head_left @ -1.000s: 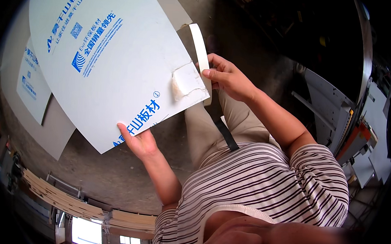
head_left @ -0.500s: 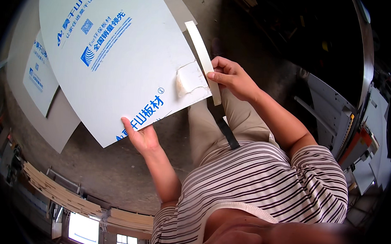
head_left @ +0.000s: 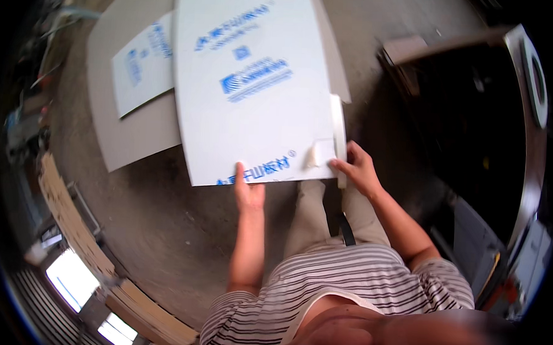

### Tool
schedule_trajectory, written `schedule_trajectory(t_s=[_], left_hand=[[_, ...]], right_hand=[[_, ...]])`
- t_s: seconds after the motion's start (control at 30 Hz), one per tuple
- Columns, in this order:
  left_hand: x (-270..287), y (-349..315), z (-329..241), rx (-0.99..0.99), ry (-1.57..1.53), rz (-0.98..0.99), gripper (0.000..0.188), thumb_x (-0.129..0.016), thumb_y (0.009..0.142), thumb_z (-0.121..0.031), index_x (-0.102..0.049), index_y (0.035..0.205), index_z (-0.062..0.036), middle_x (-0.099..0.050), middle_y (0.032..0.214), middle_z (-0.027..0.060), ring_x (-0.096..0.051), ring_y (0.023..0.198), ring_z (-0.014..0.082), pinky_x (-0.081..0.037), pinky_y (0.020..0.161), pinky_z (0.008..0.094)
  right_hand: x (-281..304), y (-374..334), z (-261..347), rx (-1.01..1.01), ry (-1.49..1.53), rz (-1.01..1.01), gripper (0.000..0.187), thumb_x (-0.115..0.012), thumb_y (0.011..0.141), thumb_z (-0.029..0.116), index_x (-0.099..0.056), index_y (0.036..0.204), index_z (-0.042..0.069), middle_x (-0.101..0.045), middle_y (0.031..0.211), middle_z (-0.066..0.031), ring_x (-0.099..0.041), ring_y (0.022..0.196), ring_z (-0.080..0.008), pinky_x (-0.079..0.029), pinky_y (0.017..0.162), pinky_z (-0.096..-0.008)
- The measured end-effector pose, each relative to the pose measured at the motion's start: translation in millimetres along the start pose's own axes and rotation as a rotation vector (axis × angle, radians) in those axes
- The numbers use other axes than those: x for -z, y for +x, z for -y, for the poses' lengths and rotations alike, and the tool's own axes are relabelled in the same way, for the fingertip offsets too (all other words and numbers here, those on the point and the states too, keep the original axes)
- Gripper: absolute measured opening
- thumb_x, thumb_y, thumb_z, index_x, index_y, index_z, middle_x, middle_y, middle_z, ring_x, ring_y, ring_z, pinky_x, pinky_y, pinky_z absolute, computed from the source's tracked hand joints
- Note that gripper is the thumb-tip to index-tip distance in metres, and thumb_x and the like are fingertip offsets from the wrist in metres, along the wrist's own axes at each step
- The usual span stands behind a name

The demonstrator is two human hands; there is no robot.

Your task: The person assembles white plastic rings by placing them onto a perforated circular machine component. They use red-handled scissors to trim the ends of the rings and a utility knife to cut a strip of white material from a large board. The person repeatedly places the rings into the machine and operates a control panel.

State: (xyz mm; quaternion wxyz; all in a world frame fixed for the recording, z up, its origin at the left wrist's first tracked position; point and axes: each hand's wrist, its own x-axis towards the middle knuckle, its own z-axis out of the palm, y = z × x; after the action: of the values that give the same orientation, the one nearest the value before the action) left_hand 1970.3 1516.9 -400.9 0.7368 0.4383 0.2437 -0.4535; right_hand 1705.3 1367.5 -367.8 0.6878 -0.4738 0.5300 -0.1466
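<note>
Nearest, one striped shirt (head_left: 340,274) and one pair of beige trousers (head_left: 311,217), worn by the person. Left hand (head_left: 249,195): grip clasped on the near edge of a large white panel (head_left: 260,132), thumb on the upper face, the remaining fingers hidden beneath. Right hand (head_left: 361,173): grip pinching a narrow white strip (head_left: 338,129) near its lower end, thumb at the panel's near right corner. Strip: set lengthwise beside the panel's right edge, long axis roughly parallel to it and extending ahead of the right grip; right hand the nearer, left hand across the near edge to the left. Contact between strip and panel edge: cannot be told, owing to blur. Panel: blue print, a raised pale patch (head_left: 322,152) by the near right corner, long axis running away from the person. Beyond and to the left, one smaller printed panel (head_left: 145,93) lying on a broad grey surface (head_left: 148,133). To the right, one bulky dark unit (head_left: 464,119). Far left, stacked pale boards (head_left: 80,216) and a bright window (head_left: 74,278).
</note>
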Motion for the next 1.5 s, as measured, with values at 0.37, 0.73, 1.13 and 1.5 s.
schedule_trajectory(t_s=[0.37, 0.73, 1.13, 1.5], left_hand=[[37, 38, 14, -0.022, -0.056, 0.021, 0.046, -0.073, 0.089, -0.018, -0.055, 0.130, -0.0076, -0.061, 0.128, 0.0074, -0.056, 0.122, 0.0260, -0.043, 0.108, 0.0451], [55, 47, -18, 0.065, 0.037, 0.029, 0.053, -0.069, 0.092, -0.042, -0.054, 0.131, -0.0108, -0.059, 0.128, 0.0030, -0.053, 0.118, 0.0208, -0.040, 0.103, 0.0401], [44, 121, -167, -1.081, 1.696, -0.542, 0.042, -0.047, 0.101, -0.042, -0.059, 0.113, -0.0041, -0.060, 0.115, 0.0184, -0.054, 0.109, 0.0342, -0.043, 0.095, 0.0443], [-20, 163, -161, -0.661, 1.702, -0.228, 0.070, -0.036, 0.098, -0.064, -0.062, 0.105, 0.0003, -0.066, 0.106, 0.0218, -0.061, 0.102, 0.0405, -0.047, 0.090, 0.0481]], right_hand=[[-22, 9, -36, 0.011, 0.042, -0.042, 0.024, -0.074, 0.083, 0.014, -0.060, 0.097, 0.000, -0.063, 0.083, -0.0007, -0.056, 0.076, -0.0079, -0.046, 0.070, -0.0250], [-16, 17, -38, -0.037, 0.179, 0.070, 0.034, -0.068, 0.086, 0.010, -0.060, 0.118, -0.001, -0.066, 0.103, -0.0051, -0.060, 0.091, -0.0127, -0.048, 0.084, -0.0289], [-20, 18, -42, -0.023, 0.122, 0.055, 0.037, -0.066, 0.088, 0.006, -0.057, 0.123, -0.001, -0.066, 0.104, -0.0041, -0.060, 0.092, -0.0124, -0.049, 0.084, -0.0280], [-25, 17, -37, -0.034, 0.153, 0.025, 0.036, -0.065, 0.088, 0.006, -0.057, 0.123, -0.001, -0.066, 0.104, -0.0046, -0.061, 0.090, -0.0131, -0.049, 0.082, -0.0282]])
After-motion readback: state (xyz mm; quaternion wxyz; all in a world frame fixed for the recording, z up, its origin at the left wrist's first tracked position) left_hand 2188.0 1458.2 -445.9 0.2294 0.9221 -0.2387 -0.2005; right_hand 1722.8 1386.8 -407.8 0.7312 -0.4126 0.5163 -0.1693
